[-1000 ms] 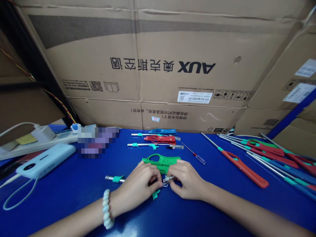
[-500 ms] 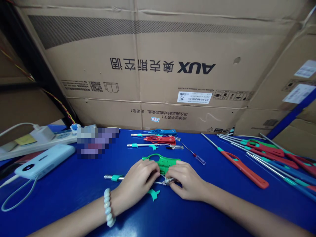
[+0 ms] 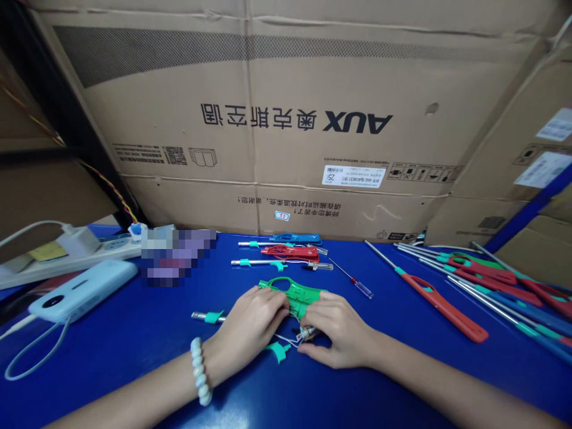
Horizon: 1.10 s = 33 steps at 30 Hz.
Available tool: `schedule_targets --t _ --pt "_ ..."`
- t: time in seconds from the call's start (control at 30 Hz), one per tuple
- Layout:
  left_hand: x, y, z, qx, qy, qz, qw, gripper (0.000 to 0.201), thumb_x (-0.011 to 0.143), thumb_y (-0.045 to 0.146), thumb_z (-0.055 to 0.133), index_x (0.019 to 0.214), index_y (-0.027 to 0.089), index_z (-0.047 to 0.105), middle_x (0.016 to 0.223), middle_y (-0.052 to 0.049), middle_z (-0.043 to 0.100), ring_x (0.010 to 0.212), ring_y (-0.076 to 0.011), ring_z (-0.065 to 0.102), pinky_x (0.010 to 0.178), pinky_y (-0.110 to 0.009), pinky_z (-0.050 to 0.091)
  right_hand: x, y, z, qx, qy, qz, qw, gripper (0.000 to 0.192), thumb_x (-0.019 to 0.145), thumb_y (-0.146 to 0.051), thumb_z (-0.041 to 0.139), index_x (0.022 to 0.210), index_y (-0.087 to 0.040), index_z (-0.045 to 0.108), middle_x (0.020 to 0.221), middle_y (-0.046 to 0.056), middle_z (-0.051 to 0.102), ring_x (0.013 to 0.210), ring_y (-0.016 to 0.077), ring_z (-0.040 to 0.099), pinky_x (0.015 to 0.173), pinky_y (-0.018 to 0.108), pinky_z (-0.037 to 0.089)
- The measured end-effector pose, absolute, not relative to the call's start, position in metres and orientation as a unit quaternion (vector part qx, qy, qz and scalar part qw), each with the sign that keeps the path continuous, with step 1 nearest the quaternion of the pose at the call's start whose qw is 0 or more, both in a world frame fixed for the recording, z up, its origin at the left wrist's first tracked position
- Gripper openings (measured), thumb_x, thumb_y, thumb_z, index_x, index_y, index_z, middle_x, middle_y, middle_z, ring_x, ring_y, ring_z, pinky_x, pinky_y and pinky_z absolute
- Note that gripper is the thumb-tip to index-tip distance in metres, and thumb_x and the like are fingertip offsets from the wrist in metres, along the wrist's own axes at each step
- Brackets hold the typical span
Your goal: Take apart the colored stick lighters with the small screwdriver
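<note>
**Hands at a green lighter shell on a blue table**

The left hand (image 3: 257, 325) lies curled over the near left part of the green lighter shell (image 3: 295, 294), fingers pressed on it, a pale bead bracelet (image 3: 200, 370) on the wrist. The right hand (image 3: 337, 330) is pinched shut on a small metal part (image 3: 307, 331) just near of the shell, with thin wires running from it toward the left hand. A metal tube with a teal collar (image 3: 208, 316) sticks out to the left of the left hand, and a loose teal trigger piece (image 3: 277, 351) lies on the table between the wrists.

The table (image 3: 134, 333) is covered in glossy deep blue. Farther off lie a red lighter (image 3: 286, 252) and a blue lighter (image 3: 295, 239), half built, and a thin screwdriver (image 3: 353, 278). At the right is a spread of long lighters (image 3: 482, 280) in red, green and blue. At the left sit a white power bank (image 3: 80, 292) with its cable and a white power strip (image 3: 67, 253).

A large cardboard box (image 3: 286, 119) walls off the far side. It stands upside down: the print reads "AUX" inverted beside Chinese characters, with a white label marked "25" and a line of small Chinese text below. More cardboard boxes (image 3: 527, 179) with white labels lean at the right.
</note>
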<state>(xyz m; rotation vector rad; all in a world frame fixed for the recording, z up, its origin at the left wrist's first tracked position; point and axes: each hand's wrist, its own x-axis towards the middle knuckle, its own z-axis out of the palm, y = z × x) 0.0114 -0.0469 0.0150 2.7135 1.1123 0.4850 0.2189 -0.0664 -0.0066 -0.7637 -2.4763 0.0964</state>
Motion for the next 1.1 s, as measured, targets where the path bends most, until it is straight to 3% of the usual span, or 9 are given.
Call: schedule_targets --t 0.13,0.33,0.77,0.97,1.1 --pt "0.0111 -0.0464 0.0146 0.908 0.374 0.166 0.084 0.016 0.094 0.018 0.046 0.083 0.016 0.057 0.080 -0.002 0.061 0.073 -0.0184 0.056 0.071 -0.032 0.040 0.2183 -0.0674 -0.0064 -0.275 -0.927 -0.006 0.254 0.021 0.085 -0.038 0.053 0.079 -0.018 0.057 0.068 0.001 0.062 0.061 0.0149 0.054 0.060 0.030 0.032" --pt "0.0110 -0.0469 0.0136 0.907 0.368 0.186 0.087 0.016 0.093 0.017 0.046 0.081 0.017 0.056 0.078 -0.002 0.060 0.071 -0.0173 0.054 0.070 -0.031 0.039 0.2165 -0.0686 -0.0050 -0.253 -0.936 -0.083 0.232 0.017 0.080 -0.020 0.044 0.067 -0.019 0.054 0.058 0.001 0.056 0.055 0.0142 0.048 0.056 0.031 0.028" --pt "0.0113 -0.0500 0.0142 0.923 0.290 0.215 0.131 0.019 0.095 0.016 0.041 0.084 0.017 0.056 0.082 -0.004 0.058 0.080 -0.0190 0.049 0.076 -0.033 0.042 0.2183 -0.0639 -0.0049 -0.274 -0.929 0.010 0.249 0.014 0.080 -0.012 0.042 0.070 -0.020 0.049 0.063 -0.001 0.057 0.056 0.0131 0.047 0.058 0.028 0.030" --pt "0.0109 -0.0473 0.0117 0.915 0.296 0.234 0.142 0.017 0.096 0.014 0.037 0.089 0.018 0.051 0.113 -0.007 0.054 0.100 -0.0205 0.049 0.088 -0.037 0.041 0.2185 -0.0627 -0.0053 -0.322 -0.913 -0.007 0.250 0.014 0.082 -0.014 0.042 0.073 -0.019 0.051 0.066 0.001 0.058 0.060 0.0145 0.048 0.059 0.029 0.029" --pt "0.0105 -0.0456 0.0100 0.914 0.309 0.219 0.142 0.016 0.096 0.014 0.037 0.090 0.018 0.052 0.104 -0.006 0.057 0.095 -0.0205 0.051 0.086 -0.037 0.042 0.2188 -0.0613 -0.0073 -0.385 -0.885 -0.010 0.260 0.013 0.079 -0.013 0.045 0.072 -0.019 0.052 0.067 0.001 0.057 0.062 0.0151 0.049 0.062 0.028 0.030"
